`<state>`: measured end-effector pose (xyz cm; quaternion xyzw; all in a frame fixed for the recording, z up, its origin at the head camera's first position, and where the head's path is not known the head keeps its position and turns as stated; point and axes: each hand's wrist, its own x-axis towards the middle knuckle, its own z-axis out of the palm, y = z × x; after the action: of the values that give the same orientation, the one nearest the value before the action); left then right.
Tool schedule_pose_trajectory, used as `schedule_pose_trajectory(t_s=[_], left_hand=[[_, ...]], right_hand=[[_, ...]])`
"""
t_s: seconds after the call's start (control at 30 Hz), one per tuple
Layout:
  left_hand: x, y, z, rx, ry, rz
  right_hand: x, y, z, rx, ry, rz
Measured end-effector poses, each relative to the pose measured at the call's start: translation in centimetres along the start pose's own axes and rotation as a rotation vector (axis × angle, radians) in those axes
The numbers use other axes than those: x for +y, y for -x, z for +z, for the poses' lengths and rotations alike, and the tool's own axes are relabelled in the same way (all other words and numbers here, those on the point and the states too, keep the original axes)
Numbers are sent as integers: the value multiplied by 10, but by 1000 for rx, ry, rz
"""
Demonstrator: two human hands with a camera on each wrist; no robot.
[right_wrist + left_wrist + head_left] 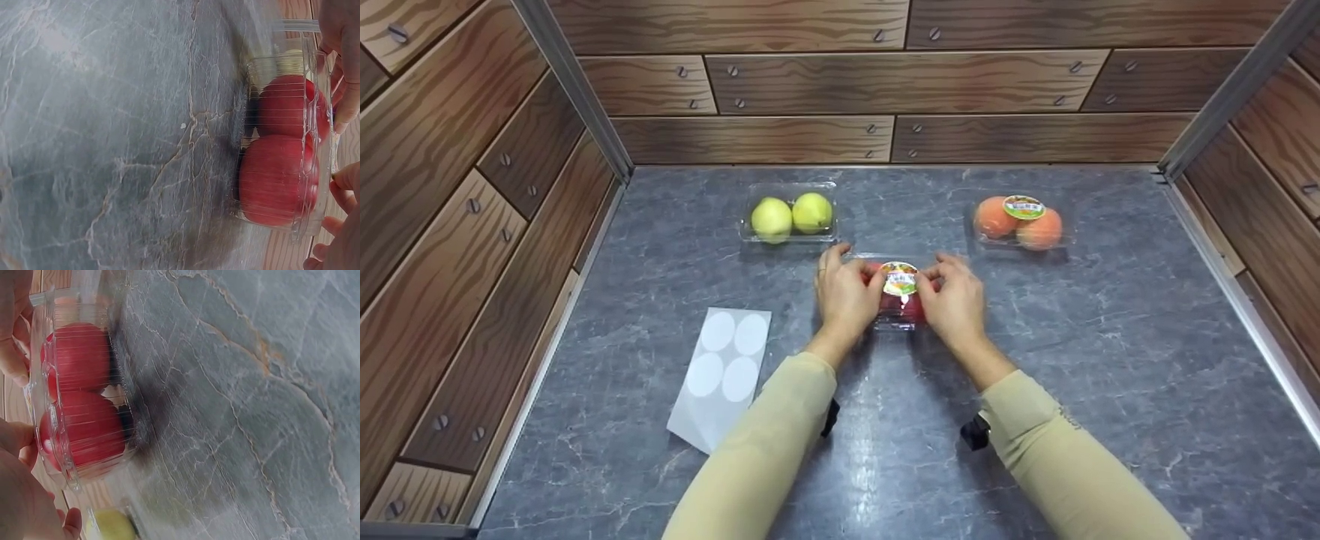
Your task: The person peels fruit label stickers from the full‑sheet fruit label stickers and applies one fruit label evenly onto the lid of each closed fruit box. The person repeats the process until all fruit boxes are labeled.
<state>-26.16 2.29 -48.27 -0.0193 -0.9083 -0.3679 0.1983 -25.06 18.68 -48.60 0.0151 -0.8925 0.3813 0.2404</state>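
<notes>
A clear plastic clamshell box with two red apples inside lies on the grey marble counter. A round colourful sticker sits on its lid. My left hand grips the box's left side and my right hand grips its right side, with the thumbs curled in beside the sticker. In the left wrist view the left hand's fingers wrap the lid edge. The right wrist view has the box with the right hand's fingers on its top.
A clear box of two green pears sits behind the hands to the left. A box of peaches with a sticker is at the back right. A white backing sheet with round blanks lies at the front left. Wood-patterned walls enclose the counter.
</notes>
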Motion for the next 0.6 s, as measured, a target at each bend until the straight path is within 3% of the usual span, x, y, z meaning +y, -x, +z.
schedule_pose_trajectory(t_s=[0.6], left_hand=[[1, 1, 0, -11, -44, -24]], right_hand=[[0, 1, 0, 5, 28, -23]])
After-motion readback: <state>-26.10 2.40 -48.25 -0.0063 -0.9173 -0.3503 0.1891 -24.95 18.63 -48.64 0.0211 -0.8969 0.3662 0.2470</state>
